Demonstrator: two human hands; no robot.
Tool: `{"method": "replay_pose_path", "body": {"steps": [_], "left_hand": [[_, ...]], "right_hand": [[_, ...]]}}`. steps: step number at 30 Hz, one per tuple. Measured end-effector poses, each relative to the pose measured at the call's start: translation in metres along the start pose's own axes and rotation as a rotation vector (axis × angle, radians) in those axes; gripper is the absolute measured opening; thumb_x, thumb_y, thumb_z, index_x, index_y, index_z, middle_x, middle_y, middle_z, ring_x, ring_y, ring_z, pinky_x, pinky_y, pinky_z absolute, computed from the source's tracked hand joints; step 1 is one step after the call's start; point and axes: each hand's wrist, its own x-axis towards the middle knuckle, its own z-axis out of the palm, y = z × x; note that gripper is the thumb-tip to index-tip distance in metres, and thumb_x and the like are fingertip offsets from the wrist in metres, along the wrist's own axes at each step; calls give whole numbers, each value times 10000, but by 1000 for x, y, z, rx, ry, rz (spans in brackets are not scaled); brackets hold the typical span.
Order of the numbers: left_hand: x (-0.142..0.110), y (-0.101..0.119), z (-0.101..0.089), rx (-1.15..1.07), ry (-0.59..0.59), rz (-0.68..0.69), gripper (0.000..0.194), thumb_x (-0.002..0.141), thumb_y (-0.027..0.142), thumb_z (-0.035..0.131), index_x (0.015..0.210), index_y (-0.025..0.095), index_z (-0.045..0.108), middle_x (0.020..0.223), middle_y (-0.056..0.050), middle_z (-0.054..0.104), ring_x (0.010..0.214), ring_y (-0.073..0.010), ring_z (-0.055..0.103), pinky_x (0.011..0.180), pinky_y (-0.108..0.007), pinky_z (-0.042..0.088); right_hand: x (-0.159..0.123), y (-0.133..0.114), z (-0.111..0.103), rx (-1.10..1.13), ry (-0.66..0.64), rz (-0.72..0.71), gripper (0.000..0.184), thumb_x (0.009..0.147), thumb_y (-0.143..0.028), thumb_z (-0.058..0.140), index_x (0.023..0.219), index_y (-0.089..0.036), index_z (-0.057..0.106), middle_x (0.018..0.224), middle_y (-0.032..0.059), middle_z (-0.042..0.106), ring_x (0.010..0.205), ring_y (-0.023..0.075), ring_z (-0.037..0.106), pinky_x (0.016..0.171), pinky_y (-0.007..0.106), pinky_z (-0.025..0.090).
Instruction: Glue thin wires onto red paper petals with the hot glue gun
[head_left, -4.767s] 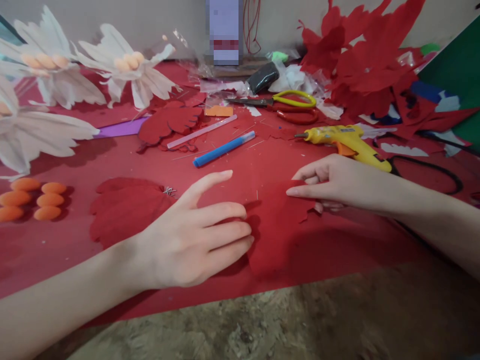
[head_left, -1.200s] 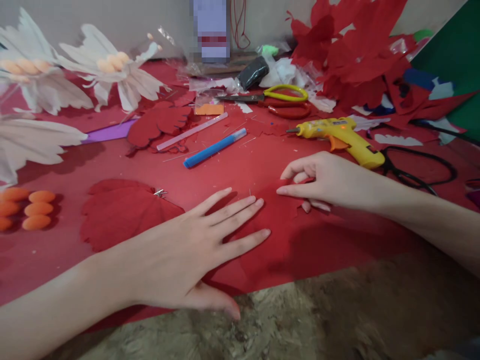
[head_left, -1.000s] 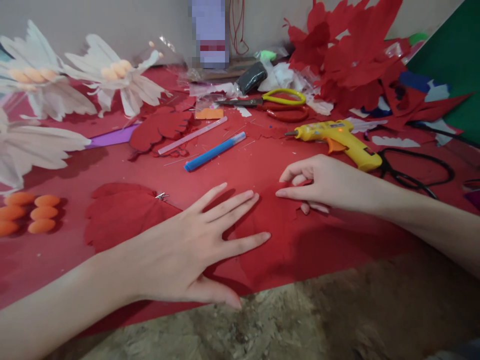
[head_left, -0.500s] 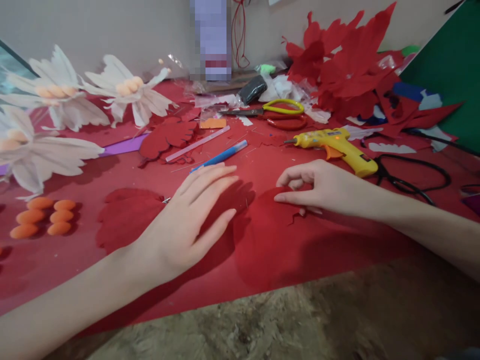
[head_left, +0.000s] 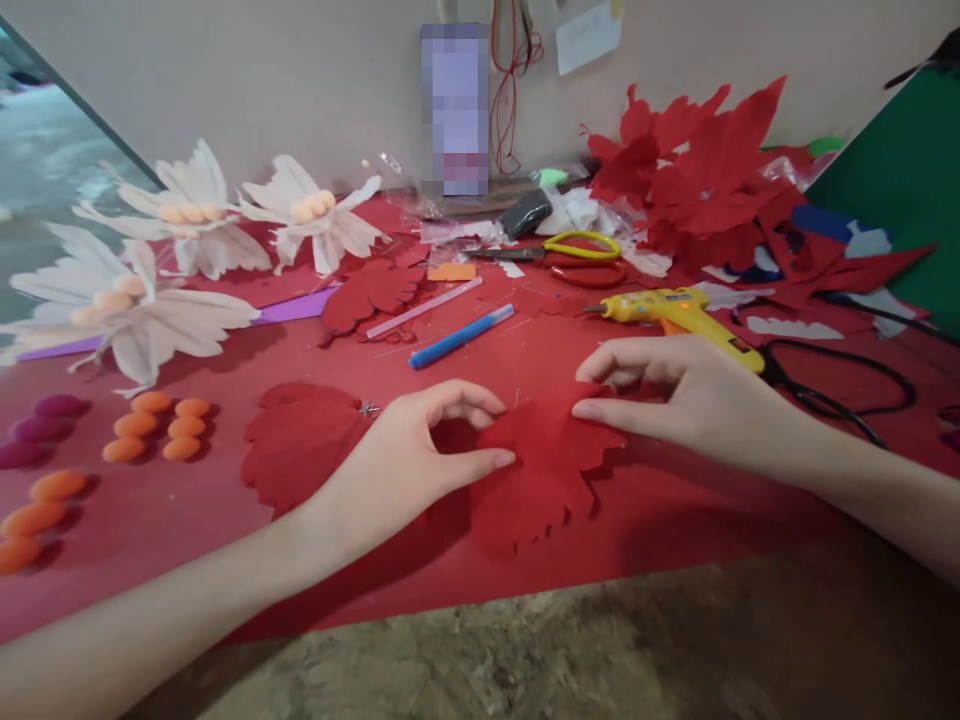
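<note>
Between my hands a red fabric petal [head_left: 544, 470] with a scalloped lower edge is raised a little off the red table cover. My right hand [head_left: 652, 390] pinches its upper right edge between thumb and fingers. At its upper left edge, my left hand [head_left: 427, 450] closes thumb and fingers on the cloth. A thin pin-like line stands near the petal's top between the hands. Behind my left hand lies a second red petal piece [head_left: 300, 440], partly covered by the wrist, with a small silvery clip or pin at its right end.
A yellow glue gun [head_left: 697, 320] with a black cord lies beyond my right hand. Farther back are a blue pen [head_left: 461, 336], yellow-handled scissors [head_left: 577, 245] and red flowers [head_left: 690, 180]. White flowers [head_left: 180, 215] and orange oval pieces [head_left: 135, 425] sit at the left.
My left hand has gone from stretched fingers to closing on the petal's left edge. The petal has lifted and its scalloped edge now shows. The view has shifted, showing more of the left.
</note>
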Motion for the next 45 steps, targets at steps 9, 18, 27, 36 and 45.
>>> {"method": "replay_pose_path", "body": {"steps": [9, 18, 27, 36, 45], "left_hand": [[-5, 10, -3, -337, -100, -47, 82, 683, 215, 623, 760, 191, 611, 732, 67, 645, 685, -84, 589, 667, -153, 463], [-4, 14, 2, -493, -86, -122, 106, 701, 251, 666, 611, 200, 688, 623, 68, 682, 534, -60, 566, 493, -108, 421], [1, 16, 5, -543, -81, -116, 102, 695, 261, 674, 618, 208, 715, 622, 62, 686, 540, -47, 546, 504, -99, 404], [-2, 17, 9, -295, -221, -72, 231, 694, 295, 595, 553, 124, 659, 500, 36, 543, 482, -63, 402, 454, -160, 327], [-5, 18, 10, -152, -197, 10, 258, 718, 337, 569, 559, 140, 620, 526, 43, 501, 500, -77, 386, 483, -175, 344]], "right_hand": [[-2, -2, -1, -130, 116, -155, 279, 712, -451, 602, 861, -216, 613, 931, 24, 635, 813, 154, 578, 736, 271, 469], [-10, -19, 5, 70, -32, 49, 171, 717, -350, 576, 652, -197, 615, 652, -14, 627, 581, 107, 540, 516, 211, 407], [-9, -16, 6, 94, -49, 73, 175, 718, -364, 579, 677, -197, 611, 655, -25, 622, 585, 90, 520, 553, 212, 399], [-12, -20, 13, 145, -151, 85, 168, 756, -332, 527, 700, -190, 595, 707, -3, 636, 646, 105, 536, 599, 217, 429], [-15, -12, 20, 65, -25, -65, 130, 766, -245, 508, 677, -192, 586, 643, -15, 612, 582, 89, 509, 550, 205, 405]]}}
